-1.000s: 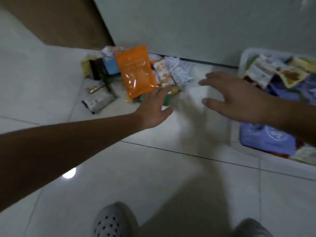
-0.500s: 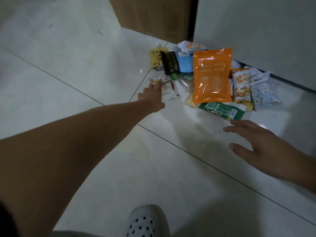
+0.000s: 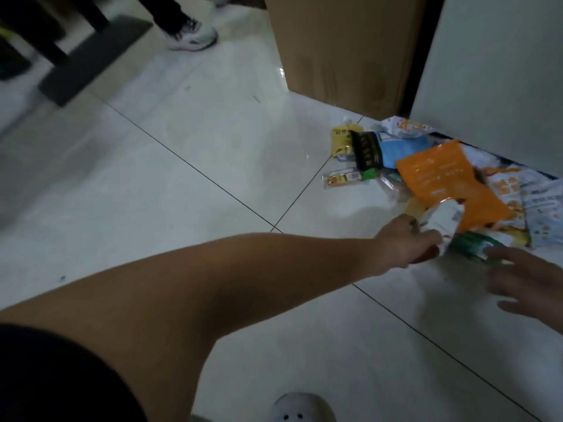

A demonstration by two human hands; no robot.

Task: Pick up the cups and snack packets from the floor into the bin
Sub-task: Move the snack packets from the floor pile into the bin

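A heap of snack packets lies on the white tiled floor by the wall at the right. A large orange packet (image 3: 447, 181) lies on top, with a blue packet (image 3: 399, 147), a black packet (image 3: 365, 150) and a yellow pouch (image 3: 342, 138) behind it. My left hand (image 3: 405, 242) is shut on a small whitish packet (image 3: 444, 220), lifted just above the floor. My right hand (image 3: 530, 281) hovers with fingers spread, its fingertips at a green packet (image 3: 472, 246). The bin is out of view.
A clear packet with orange contents (image 3: 342, 178) lies apart at the heap's left edge. A brown cardboard box (image 3: 341, 47) stands behind the heap beside a white wall panel (image 3: 493, 74). Another person's shoe (image 3: 195, 36) and a dark furniture base (image 3: 91, 56) are far left. My shoe (image 3: 300, 408) is at the bottom.
My left hand has closed on the whitish packet and lifted it to the right. My right hand has reached forward to the green packet. The camera has swung left, away from the bin.
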